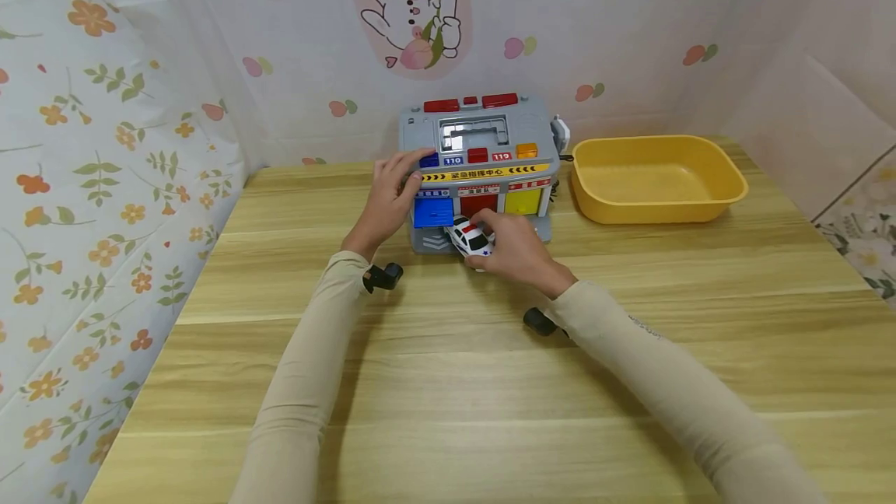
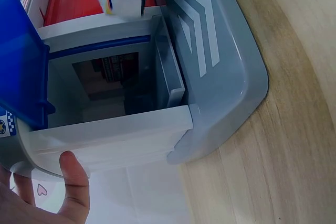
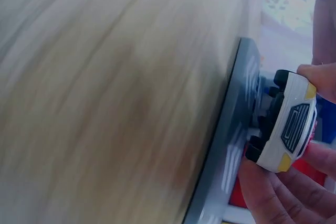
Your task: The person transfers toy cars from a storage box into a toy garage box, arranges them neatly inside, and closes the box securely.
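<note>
A grey toy emergency station (image 1: 483,134) stands at the back of the table, with a blue, a red and a yellow door along its front. Its blue door (image 2: 21,56) is raised, and the bay behind it is visible in the left wrist view. My left hand (image 1: 388,197) holds the station's left front corner, fingers on the roof edge near the blue light. Between thumb and fingers, my right hand (image 1: 518,247) pinches a white toy police car (image 3: 294,124). The car is just above the grey front ramp (image 2: 220,61), tilted, near the blue bay.
To the right of the station stands a yellow plastic basin (image 1: 658,204). A wooden table (image 1: 448,379) lies beneath everything. Behind it hangs a white printed cloth (image 1: 294,14), and a floral curtain (image 1: 105,177) runs down the left side.
</note>
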Demonstrator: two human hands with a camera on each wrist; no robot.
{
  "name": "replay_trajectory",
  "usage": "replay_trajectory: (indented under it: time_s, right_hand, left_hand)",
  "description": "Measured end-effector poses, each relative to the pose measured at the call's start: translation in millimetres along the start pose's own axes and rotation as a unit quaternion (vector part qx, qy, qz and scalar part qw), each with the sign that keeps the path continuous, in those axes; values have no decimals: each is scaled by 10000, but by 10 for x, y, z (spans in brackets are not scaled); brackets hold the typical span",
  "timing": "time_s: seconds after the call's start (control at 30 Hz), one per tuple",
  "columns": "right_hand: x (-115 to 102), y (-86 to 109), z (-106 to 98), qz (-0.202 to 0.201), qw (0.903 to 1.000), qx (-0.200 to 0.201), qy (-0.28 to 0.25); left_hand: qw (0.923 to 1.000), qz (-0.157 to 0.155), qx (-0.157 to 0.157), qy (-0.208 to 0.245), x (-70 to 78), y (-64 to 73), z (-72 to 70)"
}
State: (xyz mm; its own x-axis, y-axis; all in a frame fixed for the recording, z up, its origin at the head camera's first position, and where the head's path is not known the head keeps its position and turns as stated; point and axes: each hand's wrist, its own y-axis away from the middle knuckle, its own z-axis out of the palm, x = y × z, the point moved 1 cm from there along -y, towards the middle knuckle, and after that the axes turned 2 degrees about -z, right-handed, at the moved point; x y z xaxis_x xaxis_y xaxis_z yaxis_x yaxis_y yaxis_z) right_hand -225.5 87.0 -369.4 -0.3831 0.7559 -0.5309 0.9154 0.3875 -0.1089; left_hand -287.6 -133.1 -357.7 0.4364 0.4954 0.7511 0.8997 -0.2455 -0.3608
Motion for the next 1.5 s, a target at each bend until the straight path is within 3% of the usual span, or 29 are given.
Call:
replay_trajectory:
  time_s: [0.47,0.8,1.27,1.5]
  right_hand:
    - [-137,-173,252,12,9976,493,-490]
    - [-210,-238,376,357,9946,811,-534]
    - [-226,-280,454,412,9947,544,-766]
    - [-245,-290,436,220,9994,237,-117]
  left_hand:
    - [9999,-92,-19,42,-9,-7,9]
    - [9999,-113,-29,51,-21,-15,12]
    - [9999,-97,-6,135,-19,-2,3]
    - [9998,-70,-7,162,-11,1,-3]
